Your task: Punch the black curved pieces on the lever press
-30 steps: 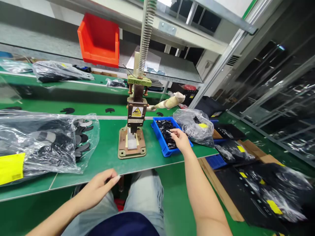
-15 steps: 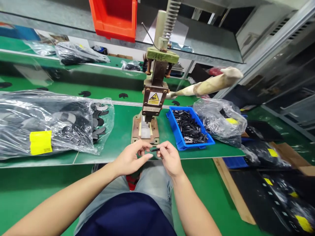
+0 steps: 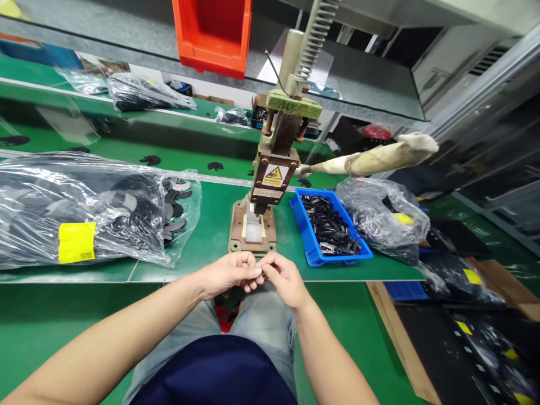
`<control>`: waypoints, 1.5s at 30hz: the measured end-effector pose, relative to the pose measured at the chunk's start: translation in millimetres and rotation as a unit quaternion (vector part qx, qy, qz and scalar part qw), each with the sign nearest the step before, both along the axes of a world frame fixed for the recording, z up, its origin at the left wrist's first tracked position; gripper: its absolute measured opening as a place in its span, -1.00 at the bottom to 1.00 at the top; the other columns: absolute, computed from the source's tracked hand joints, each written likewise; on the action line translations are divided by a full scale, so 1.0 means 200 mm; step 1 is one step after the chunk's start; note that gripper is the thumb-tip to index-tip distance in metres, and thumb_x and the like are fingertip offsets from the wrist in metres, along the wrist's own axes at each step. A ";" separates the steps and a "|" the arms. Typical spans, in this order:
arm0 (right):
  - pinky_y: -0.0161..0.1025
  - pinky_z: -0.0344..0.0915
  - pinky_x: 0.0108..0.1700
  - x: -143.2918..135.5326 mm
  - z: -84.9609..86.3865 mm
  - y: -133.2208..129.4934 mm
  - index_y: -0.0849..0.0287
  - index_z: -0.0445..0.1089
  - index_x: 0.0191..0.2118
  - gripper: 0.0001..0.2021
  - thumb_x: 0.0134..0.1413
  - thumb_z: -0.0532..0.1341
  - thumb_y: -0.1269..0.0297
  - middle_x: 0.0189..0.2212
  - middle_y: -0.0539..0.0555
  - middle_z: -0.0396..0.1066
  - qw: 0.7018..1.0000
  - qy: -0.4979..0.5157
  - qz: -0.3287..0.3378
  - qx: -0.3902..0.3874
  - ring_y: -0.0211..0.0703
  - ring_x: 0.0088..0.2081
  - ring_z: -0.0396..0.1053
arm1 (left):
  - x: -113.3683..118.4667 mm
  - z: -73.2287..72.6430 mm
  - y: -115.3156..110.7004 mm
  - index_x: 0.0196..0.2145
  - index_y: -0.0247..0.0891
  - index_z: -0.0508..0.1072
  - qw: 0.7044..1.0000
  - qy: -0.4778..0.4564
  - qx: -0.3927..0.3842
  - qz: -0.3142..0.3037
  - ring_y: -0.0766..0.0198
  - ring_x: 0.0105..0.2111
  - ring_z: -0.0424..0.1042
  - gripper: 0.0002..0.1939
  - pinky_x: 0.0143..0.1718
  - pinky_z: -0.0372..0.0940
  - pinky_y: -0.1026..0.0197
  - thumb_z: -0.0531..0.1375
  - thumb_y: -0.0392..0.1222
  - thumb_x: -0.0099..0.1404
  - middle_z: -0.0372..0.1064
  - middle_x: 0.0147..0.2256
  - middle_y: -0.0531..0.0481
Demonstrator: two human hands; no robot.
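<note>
My left hand (image 3: 235, 272) and my right hand (image 3: 283, 277) meet fingertip to fingertip at the table's front edge. Both are closed in a pinch. The small, narrow black part that showed in my right fingers half a second ago is now hidden behind the fingers. Just beyond my hands stands a hand press (image 3: 276, 174) with a warning label; its brown base plate (image 3: 270, 228) carries a light metal block (image 3: 253, 229). To the right, a blue bin (image 3: 313, 247) holds many small black parts (image 3: 327, 222).
A big clear bag (image 3: 126, 242) of dark curved pieces lies at left on the green table (image 3: 213, 208). The press's wrapped lever (image 3: 375, 160) sticks out to the right, above another plastic bag (image 3: 382, 211). An orange bin (image 3: 215, 59) sits on the shelf overhead.
My hands have come together, and the black part in my right fingers has gone out of sight between them. The view has shifted slightly, so the bench appears further right.
</note>
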State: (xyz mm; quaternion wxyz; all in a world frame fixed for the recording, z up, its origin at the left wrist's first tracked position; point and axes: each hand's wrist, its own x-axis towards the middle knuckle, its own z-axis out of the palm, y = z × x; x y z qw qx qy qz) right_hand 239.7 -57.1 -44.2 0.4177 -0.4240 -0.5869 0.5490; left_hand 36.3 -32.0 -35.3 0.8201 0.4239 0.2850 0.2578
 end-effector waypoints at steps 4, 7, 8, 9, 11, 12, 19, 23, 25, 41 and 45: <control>-0.19 0.40 -0.12 0.05 0.09 0.06 0.07 0.55 -0.03 -0.70 0.25 0.32 0.02 -0.30 0.01 0.48 0.998 -0.048 0.011 0.047 -0.22 -0.28 0.41 | -0.01 -0.06 0.06 -0.18 -0.27 0.45 0.999 0.006 0.035 0.037 0.35 -0.47 0.47 -0.52 -0.40 0.31 0.30 0.54 0.03 0.14 0.57 -0.37 -0.03; -0.20 0.38 -0.08 0.17 0.23 0.17 0.03 0.49 0.08 -0.67 0.27 0.31 0.06 -0.23 0.02 0.45 0.982 -0.084 -0.102 0.132 -0.22 -0.22 0.38 | -0.04 -0.12 0.19 0.00 -0.27 0.49 0.985 0.034 0.107 0.130 0.32 -0.45 0.49 -0.41 -0.35 0.36 0.26 0.52 0.06 0.14 0.58 -0.37 -0.01; -0.20 0.38 -0.10 0.21 0.31 0.22 0.03 0.49 0.07 -0.68 0.27 0.31 0.07 -0.22 0.02 0.45 0.970 -0.085 -0.155 0.170 -0.22 -0.22 0.39 | -0.05 -0.14 0.24 -0.02 -0.28 0.50 0.977 0.041 0.130 0.164 0.30 -0.43 0.50 -0.42 -0.33 0.37 0.24 0.52 0.08 0.14 0.57 -0.38 -0.01; -0.20 0.39 -0.11 0.26 0.39 0.26 0.04 0.49 0.04 -0.70 0.26 0.31 0.07 -0.20 0.03 0.46 0.952 -0.078 -0.209 0.209 -0.22 -0.22 0.40 | -0.06 -0.16 0.31 -0.06 -0.28 0.50 0.968 0.047 0.151 0.193 0.29 -0.43 0.51 -0.45 -0.32 0.38 0.23 0.51 0.10 0.14 0.56 -0.40 0.00; -0.21 0.39 -0.13 0.31 0.58 0.35 0.06 0.47 0.00 -0.74 0.27 0.31 0.08 -0.23 0.02 0.44 0.911 -0.039 -0.281 0.300 -0.23 -0.25 0.41 | -0.07 -0.19 0.44 -0.18 -0.27 0.49 0.951 0.055 0.185 0.241 0.27 -0.44 0.51 -0.49 -0.31 0.40 0.20 0.50 0.13 0.12 0.55 -0.43 0.01; -0.21 0.40 -0.14 0.32 0.68 0.38 0.06 0.46 -0.02 -0.75 0.29 0.30 0.07 -0.25 0.02 0.43 0.892 -0.014 -0.289 0.347 -0.24 -0.26 0.41 | -0.06 -0.21 0.49 -0.22 -0.27 0.48 0.942 0.062 0.203 0.261 0.27 -0.44 0.51 -0.50 -0.31 0.40 0.19 0.50 0.14 0.10 0.55 -0.42 0.00; -0.13 0.46 0.02 0.19 1.10 0.46 0.11 0.43 0.07 -0.35 0.22 0.13 -0.38 -0.15 0.06 0.46 0.882 0.047 -0.120 0.454 -0.19 -0.09 0.52 | 0.02 -0.30 0.69 -0.32 -0.22 0.49 0.872 0.138 0.320 0.344 0.25 -0.38 0.50 -0.65 -0.25 0.40 0.19 0.40 0.10 0.19 0.53 -0.39 0.03; -0.22 0.44 -0.22 0.19 1.09 0.51 0.16 0.46 -0.20 -0.68 0.28 0.30 -0.04 -0.39 -0.04 0.43 0.877 0.051 -0.079 0.471 -0.30 -0.35 0.48 | 0.00 -0.30 0.69 -0.28 -0.19 0.59 0.814 0.280 0.438 0.259 0.20 -0.31 0.53 -0.80 -0.18 0.40 0.16 0.32 0.00 0.33 0.60 -0.31 0.01; -0.21 0.45 -0.25 0.20 1.08 0.54 0.15 0.42 -0.32 -0.75 0.26 0.35 0.10 -0.46 -0.07 0.40 0.874 0.053 -0.076 0.477 -0.30 -0.38 0.48 | -0.01 -0.28 0.70 -0.23 -0.17 0.64 0.768 0.319 0.513 0.214 0.15 -0.21 0.56 -0.84 -0.07 0.41 0.12 0.28 -0.07 0.38 0.63 -0.24 -0.02; 0.33 0.42 0.19 0.16 0.40 0.22 0.07 0.35 -0.50 -0.80 0.07 0.30 0.45 -0.52 -0.08 0.39 0.802 -0.060 -0.206 0.558 -0.09 -0.29 0.50 | -0.03 -0.26 0.65 -0.09 -0.20 0.63 0.678 0.346 0.624 0.178 0.14 -0.06 0.57 -0.78 0.07 0.41 0.09 0.17 -0.15 0.51 0.64 -0.12 -0.07; 0.33 0.43 0.18 0.16 0.31 0.25 0.08 0.36 -0.51 -0.82 0.02 0.32 0.43 -0.51 -0.09 0.42 0.790 -0.051 -0.224 0.568 -0.09 -0.29 0.50 | -0.12 -0.21 0.70 0.03 -0.15 0.60 0.673 0.384 0.615 0.146 0.14 0.01 0.56 -0.74 0.12 0.40 0.10 0.15 -0.16 0.51 0.62 0.00 -0.05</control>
